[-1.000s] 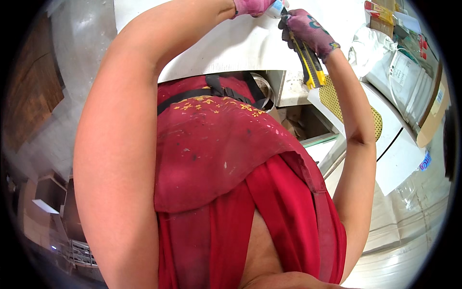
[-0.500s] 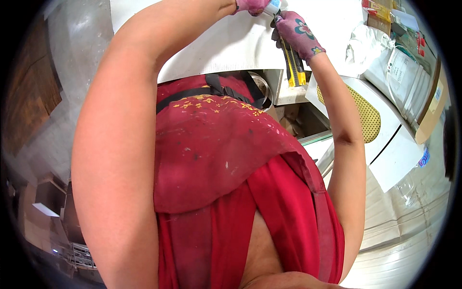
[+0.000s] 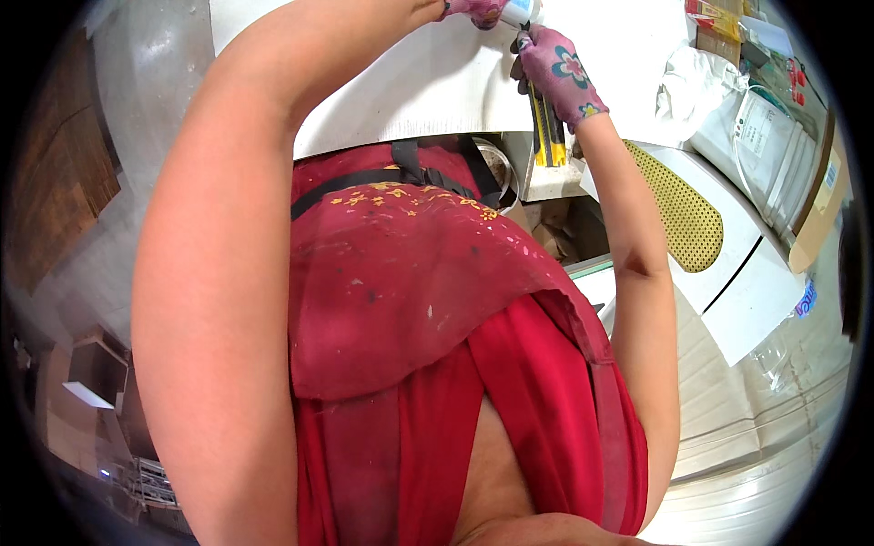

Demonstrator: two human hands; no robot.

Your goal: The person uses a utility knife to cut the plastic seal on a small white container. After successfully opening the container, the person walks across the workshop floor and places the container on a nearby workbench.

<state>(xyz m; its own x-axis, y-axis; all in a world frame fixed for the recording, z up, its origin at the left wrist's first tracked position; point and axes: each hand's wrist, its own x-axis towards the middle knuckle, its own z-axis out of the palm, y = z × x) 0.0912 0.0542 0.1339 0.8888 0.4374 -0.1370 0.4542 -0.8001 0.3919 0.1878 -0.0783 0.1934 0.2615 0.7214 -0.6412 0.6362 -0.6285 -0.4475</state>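
Note:
At the upper edge, my left hand (image 3: 475, 11) in a pink glove is partly cut off by the picture. Its fingers close on a small white-and-blue cylinder-shaped thing (image 3: 523, 11), whose kind I cannot make out. Just right of it, my right hand (image 3: 557, 73) wears a pink glove with a flower print and dark fingertips. It is wrapped round a yellow-and-black utility knife (image 3: 549, 136), whose yellow end points down toward me. The knife's other end is hidden by the hand, close to the white thing. Both hands are over a white tabletop (image 3: 391, 91).
Below the table edge is an open compartment (image 3: 592, 223) with brown paper-like stuff, beside a round container (image 3: 496, 168). To the right lie a yellow perforated pad (image 3: 678, 214), a white plastic bag (image 3: 696, 86) and a white bucket (image 3: 756, 136). My red apron (image 3: 401, 282) fills the middle.
My right hand and forearm have shifted slightly left, and the utility knife has moved with them and hangs more upright. My left hand still holds the white-and-blue thing.

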